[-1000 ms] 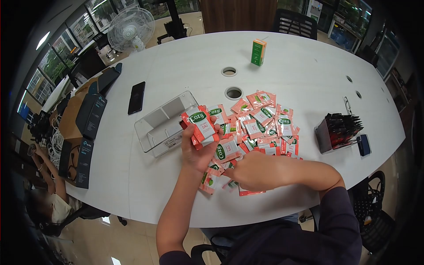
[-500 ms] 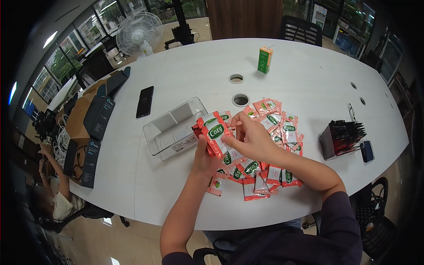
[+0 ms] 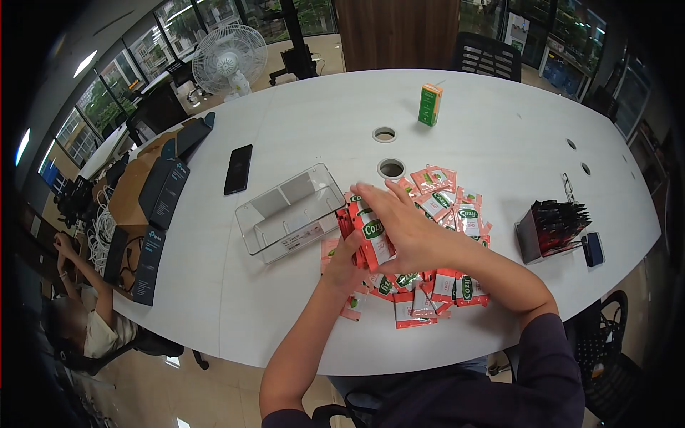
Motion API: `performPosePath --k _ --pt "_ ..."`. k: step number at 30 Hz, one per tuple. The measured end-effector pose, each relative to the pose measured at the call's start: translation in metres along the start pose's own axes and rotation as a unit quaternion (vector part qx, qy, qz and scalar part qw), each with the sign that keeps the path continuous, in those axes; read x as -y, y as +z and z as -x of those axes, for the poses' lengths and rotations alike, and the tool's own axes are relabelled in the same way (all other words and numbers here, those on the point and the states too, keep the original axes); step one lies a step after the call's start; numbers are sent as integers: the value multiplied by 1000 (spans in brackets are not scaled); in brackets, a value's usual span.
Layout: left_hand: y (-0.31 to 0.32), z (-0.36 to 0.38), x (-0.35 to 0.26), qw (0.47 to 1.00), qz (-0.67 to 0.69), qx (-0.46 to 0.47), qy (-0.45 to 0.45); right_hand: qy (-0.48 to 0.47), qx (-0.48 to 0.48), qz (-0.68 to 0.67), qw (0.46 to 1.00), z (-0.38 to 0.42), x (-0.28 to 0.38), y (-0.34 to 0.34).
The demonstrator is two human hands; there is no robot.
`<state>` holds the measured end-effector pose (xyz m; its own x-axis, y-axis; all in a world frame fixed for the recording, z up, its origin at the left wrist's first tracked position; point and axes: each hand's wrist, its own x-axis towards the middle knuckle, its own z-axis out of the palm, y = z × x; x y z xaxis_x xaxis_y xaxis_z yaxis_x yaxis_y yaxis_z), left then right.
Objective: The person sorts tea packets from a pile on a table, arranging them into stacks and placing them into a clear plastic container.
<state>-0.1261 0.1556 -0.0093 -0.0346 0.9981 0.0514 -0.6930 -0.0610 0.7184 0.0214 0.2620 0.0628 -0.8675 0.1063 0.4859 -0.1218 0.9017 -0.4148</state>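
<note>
A stack of red and white Cozy sachets (image 3: 374,235) is held upright between both hands. My left hand (image 3: 344,264) grips its lower left side, thumb and fingers closed on it. Over the top and right side curves my right hand (image 3: 410,225), fingers at the upper edge and thumb near the bottom, closed round the same stack. Loose sachets (image 3: 469,219) lie spread on the table beneath and to the right of the hands. Just left of the stack stands a clear plastic box (image 3: 289,214) with dividers, with no sachets visible in it.
The white table (image 3: 300,114) bears a black phone (image 3: 237,170), a green drink carton (image 3: 429,105), two cable holes, a holder of black-and-red packets (image 3: 546,232) and open cartons (image 3: 160,192) at the left. A fan (image 3: 230,60) stands behind. Another person (image 3: 96,321) sits at the lower left.
My right hand has moved from pinching the stack's front face to wrapping over its top and right side. The stack has shifted right and down, slightly away from the clear box.
</note>
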Motion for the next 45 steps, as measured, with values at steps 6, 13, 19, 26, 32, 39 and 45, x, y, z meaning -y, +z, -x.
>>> performPosePath --k 6,13,19,26,32,39,45 --pt "10 3 -5 999 -2 -35 -8 68 97 124 985 -4 9 -4" --pt "-1 -2 9 999 -24 -29 -28 50 68 124 989 -3 10 3" --pt "5 -1 7 997 -69 -20 -18 47 83 152 984 -2 9 8" --pt "8 2 2 992 -88 -62 -70 64 87 138 985 -3 8 7" --pt "-1 -10 -8 951 -303 -6 59 1 21 241 970 2 -5 14" --pt "12 -9 -17 909 -411 -67 24 19 50 110 993 2 -15 12" --pt "-5 -13 0 871 -480 -43 97 151 14 -57 987 3 -18 -10"
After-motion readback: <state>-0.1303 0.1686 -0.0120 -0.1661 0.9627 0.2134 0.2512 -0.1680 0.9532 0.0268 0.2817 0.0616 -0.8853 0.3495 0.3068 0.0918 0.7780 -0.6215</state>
